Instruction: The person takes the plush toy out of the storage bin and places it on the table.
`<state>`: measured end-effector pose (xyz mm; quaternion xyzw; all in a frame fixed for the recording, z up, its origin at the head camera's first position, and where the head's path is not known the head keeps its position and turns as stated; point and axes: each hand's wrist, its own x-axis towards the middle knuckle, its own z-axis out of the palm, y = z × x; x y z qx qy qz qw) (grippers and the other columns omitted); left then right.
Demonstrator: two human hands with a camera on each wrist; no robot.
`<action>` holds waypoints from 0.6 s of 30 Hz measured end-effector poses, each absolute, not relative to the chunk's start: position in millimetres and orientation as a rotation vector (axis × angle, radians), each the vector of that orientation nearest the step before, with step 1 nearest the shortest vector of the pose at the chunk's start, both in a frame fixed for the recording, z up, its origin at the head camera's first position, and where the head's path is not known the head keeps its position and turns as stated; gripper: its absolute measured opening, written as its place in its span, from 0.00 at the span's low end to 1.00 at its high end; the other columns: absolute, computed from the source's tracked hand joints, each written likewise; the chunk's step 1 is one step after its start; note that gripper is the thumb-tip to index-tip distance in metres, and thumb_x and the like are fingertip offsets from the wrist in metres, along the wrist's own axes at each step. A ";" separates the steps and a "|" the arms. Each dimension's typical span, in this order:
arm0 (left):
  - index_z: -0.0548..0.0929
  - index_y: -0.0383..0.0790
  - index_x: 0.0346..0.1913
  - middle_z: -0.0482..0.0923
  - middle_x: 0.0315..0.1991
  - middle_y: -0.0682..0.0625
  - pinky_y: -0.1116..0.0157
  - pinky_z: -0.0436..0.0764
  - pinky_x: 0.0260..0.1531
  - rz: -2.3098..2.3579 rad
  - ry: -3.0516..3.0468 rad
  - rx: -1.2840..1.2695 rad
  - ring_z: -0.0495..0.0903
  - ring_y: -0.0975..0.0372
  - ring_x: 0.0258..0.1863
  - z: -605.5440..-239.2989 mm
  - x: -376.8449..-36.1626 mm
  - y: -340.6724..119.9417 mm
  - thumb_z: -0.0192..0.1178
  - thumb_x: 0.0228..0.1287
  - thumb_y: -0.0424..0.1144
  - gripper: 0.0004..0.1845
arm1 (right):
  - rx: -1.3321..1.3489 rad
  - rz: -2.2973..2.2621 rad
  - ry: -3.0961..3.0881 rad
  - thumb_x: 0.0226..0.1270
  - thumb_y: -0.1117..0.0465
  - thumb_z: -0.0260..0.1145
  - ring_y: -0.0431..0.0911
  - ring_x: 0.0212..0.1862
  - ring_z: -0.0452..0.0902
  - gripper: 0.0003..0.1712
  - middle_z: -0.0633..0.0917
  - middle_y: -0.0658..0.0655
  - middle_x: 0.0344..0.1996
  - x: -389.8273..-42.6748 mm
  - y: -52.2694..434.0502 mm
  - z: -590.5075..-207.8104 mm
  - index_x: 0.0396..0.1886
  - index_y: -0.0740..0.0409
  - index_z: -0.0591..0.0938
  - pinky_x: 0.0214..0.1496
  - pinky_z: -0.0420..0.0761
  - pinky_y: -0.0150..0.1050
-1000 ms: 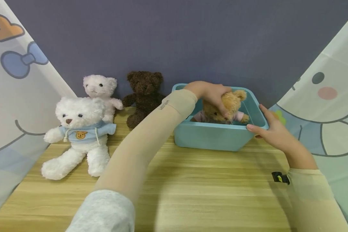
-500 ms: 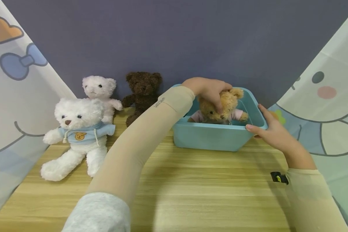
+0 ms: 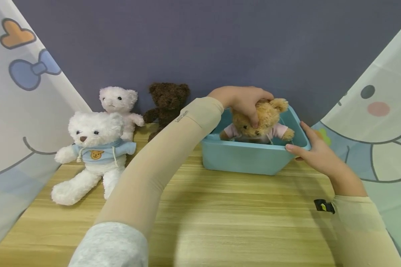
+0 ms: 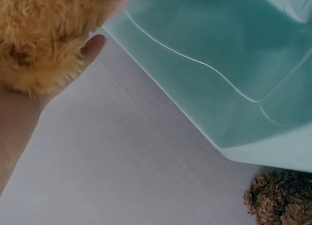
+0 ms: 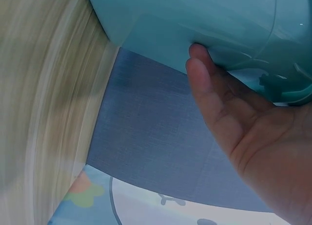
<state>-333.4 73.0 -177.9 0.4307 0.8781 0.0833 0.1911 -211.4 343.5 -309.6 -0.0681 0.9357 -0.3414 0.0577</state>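
Observation:
My left hand (image 3: 245,102) grips the head of a tan teddy bear (image 3: 265,115) from above, fingers over the back of it. The bear, in a pale pink top, is upright inside a light blue plastic bin (image 3: 244,159); its lower body is hidden by the front wall. In the left wrist view the tan fur (image 4: 44,35) lies against the palm, beside the bin wall (image 4: 180,74). My right hand (image 3: 315,152) holds the bin's right end, thumb on the front corner of the rim. Its fingertips (image 5: 199,74) touch the outer wall in the right wrist view.
A white bear in a blue hoodie (image 3: 95,154) sits at the left on the wooden table (image 3: 240,222). Behind it sit a pale pink bear (image 3: 118,102) and a dark brown bear (image 3: 168,98), near the grey back panel (image 3: 200,44). Printed cloth panels (image 3: 381,148) flank both sides.
The tan bear has risen a little in the bin with my left hand, and more of its pink top shows. My right hand stays on the rim, and the bin is in place.

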 end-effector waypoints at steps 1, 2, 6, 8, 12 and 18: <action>0.58 0.61 0.85 0.67 0.76 0.58 0.61 0.79 0.65 0.253 2.454 1.208 0.70 0.65 0.69 -178.2 -333.6 72.3 0.78 0.62 0.48 0.52 | -0.206 -1.034 2.836 0.82 0.40 0.59 0.71 0.52 0.88 0.59 0.35 0.79 0.83 -211.5 344.1 -309.9 0.87 0.42 0.25 0.60 0.83 0.70; 0.58 0.62 0.85 0.66 0.76 0.58 0.61 0.78 0.66 0.270 2.442 1.203 0.69 0.65 0.69 -178.4 -334.0 71.1 0.78 0.62 0.47 0.52 | -0.208 -1.037 2.834 0.82 0.40 0.59 0.71 0.52 0.88 0.59 0.34 0.79 0.84 -211.9 344.3 -310.2 0.87 0.42 0.25 0.60 0.83 0.70; 0.60 0.62 0.83 0.67 0.75 0.58 0.61 0.77 0.66 0.334 2.395 1.198 0.68 0.65 0.69 -181.2 -336.4 65.7 0.78 0.62 0.44 0.51 | -0.215 -1.041 2.832 0.82 0.40 0.60 0.70 0.52 0.88 0.60 0.34 0.79 0.84 -213.9 343.8 -311.8 0.87 0.42 0.25 0.60 0.83 0.70; 0.63 0.61 0.82 0.68 0.73 0.58 0.61 0.77 0.65 0.357 2.385 1.218 0.69 0.64 0.68 -182.5 -337.2 63.0 0.79 0.61 0.43 0.49 | -0.217 -1.045 2.831 0.82 0.41 0.60 0.71 0.52 0.88 0.60 0.35 0.79 0.84 -215.2 343.3 -312.7 0.87 0.42 0.25 0.59 0.84 0.68; 0.67 0.60 0.78 0.72 0.68 0.57 0.60 0.80 0.60 0.438 2.370 1.255 0.73 0.62 0.63 -183.4 -337.4 60.7 0.78 0.59 0.42 0.45 | -0.218 -1.060 2.830 0.81 0.41 0.61 0.72 0.55 0.86 0.60 0.34 0.77 0.84 -218.4 343.3 -314.3 0.87 0.43 0.26 0.53 0.89 0.61; 0.63 0.62 0.80 0.71 0.68 0.55 0.59 0.82 0.55 0.535 2.333 1.227 0.73 0.59 0.62 -178.6 -335.3 59.6 0.75 0.59 0.41 0.47 | -0.209 -1.070 2.824 0.81 0.42 0.61 0.72 0.56 0.85 0.60 0.35 0.79 0.84 -220.2 345.5 -314.0 0.87 0.45 0.26 0.49 0.91 0.54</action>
